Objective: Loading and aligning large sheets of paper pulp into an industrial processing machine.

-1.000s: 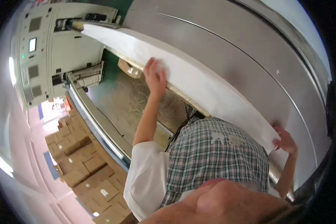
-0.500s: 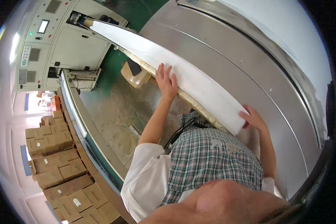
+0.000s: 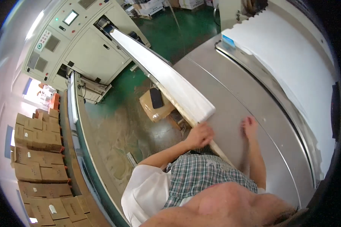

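A long white bar, like a stack of soft folded paper (image 3: 174, 85), slants from the machine at the upper left toward me. It lies along a narrow conveyor with a pale rail, and its blunt near end stops just beyond my left hand (image 3: 199, 135). The fingers of that hand are curled in beside the rail, and what they hold, if anything, is hidden. Over the brushed metal table (image 3: 231, 113), my right hand (image 3: 249, 128) is apart from the bar, fingers loosely bent, with nothing visible in it.
A cream machine cabinet (image 3: 91, 56) with a small screen stands at the upper left. Beneath the conveyor sits a taped carton (image 3: 149, 109) with a dark flat object (image 3: 156, 98) on top. Stacked cartons (image 3: 41, 166) line the left; a white sheet (image 3: 287, 64) covers the right side.
The white bar's near end now sits farther from me, with its thick end face showing. My left hand has slid toward me and curled; the right has left the bar. The view has shifted.
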A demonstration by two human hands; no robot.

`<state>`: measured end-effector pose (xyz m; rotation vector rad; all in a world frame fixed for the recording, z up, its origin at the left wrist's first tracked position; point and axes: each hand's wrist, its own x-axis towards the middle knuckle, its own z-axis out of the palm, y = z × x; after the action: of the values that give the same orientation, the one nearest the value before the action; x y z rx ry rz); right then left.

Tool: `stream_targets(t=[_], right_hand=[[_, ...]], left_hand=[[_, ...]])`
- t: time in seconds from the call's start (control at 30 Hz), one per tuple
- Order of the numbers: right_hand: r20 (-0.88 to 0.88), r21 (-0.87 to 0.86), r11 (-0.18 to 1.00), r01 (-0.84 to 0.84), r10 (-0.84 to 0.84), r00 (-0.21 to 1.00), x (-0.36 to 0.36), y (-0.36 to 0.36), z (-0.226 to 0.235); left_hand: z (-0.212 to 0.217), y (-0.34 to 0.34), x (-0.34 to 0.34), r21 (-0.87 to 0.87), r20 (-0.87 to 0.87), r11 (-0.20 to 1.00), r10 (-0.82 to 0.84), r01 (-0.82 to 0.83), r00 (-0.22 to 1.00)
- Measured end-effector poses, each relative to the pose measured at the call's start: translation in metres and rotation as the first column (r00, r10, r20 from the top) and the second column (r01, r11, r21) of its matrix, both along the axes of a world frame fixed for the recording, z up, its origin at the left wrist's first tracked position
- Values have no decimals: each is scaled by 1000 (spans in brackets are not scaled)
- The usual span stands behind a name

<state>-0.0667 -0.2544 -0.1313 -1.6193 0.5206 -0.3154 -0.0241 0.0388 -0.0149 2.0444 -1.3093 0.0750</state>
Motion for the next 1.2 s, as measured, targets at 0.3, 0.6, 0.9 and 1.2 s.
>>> stream_targets(t=[0.3, 0.6, 0.9, 1.2], right_hand=[[127, -802, 303, 515, -756, 642, -81, -126, -4], [-99, -962, 189, 199, -915, 391, -90, -86, 29], [-203, -945, 271, 182, -924, 325, -96, -80, 33], [-218, -958, 275, 79, -881, 420, -80, -54, 44]], left_hand=[[-8, 18, 100, 50, -347, 924, -340, 379, 874], [-24, -28, 148, 344, -437, 755, -397, 558, 807], [-35, -29, 153, 307, -567, 554, -546, 773, 617], [107, -24, 188, -207, -454, 845, -530, 494, 716]])
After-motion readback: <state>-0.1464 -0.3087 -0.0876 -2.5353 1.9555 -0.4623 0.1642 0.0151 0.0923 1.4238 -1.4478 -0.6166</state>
